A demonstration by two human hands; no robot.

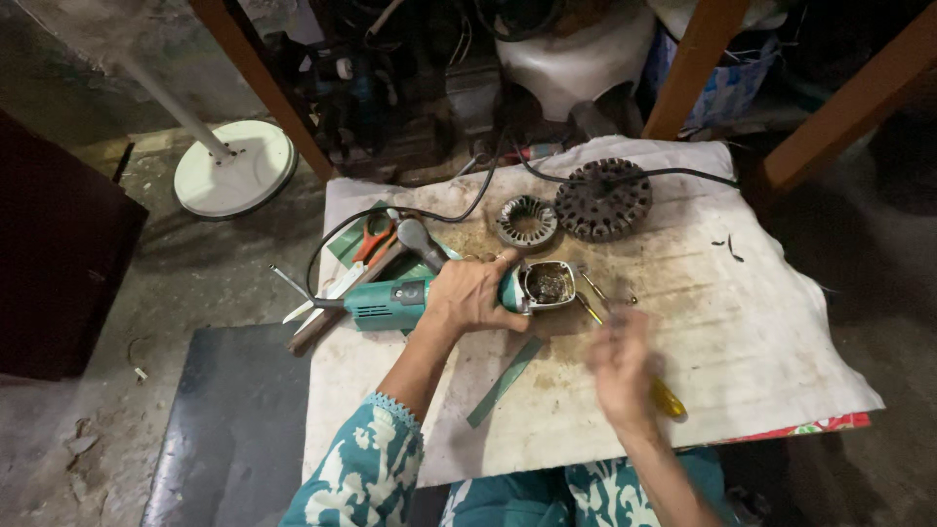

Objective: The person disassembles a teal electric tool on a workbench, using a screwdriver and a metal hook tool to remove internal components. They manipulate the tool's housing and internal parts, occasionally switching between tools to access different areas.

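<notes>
**Grinder body pinned down, screwdriver at the open housing**

The left hand (475,293) is clamped over the teal angle grinder (395,303), which lies on its side on the stained white cloth (761,332) covering the surface. Just beyond that hand's fingertips, the grinder's open gear housing (549,284) faces up, dark and greasy inside. The right hand (622,369) is blurred with motion, just to the near side of the housing; it appears closed around a yellow-handled screwdriver (668,398), whose handle sticks out past the wrist, though the blur hides how firm the grip is.

Beyond the left hand lie a small stator ring (527,222) and a larger round laminated core (603,199), well apart from the grinder. To the outside of the left hand, orange-handled scissors (372,238) rest by the black power cord (429,217). A green strip (503,383) lies between the two forearms.

By the look of it, the step in hand is work on the exposed head of the grinder. The next move would call for a steady left-hand hold and the tool tip brought accurately into the housing without slipping on grease.
</notes>
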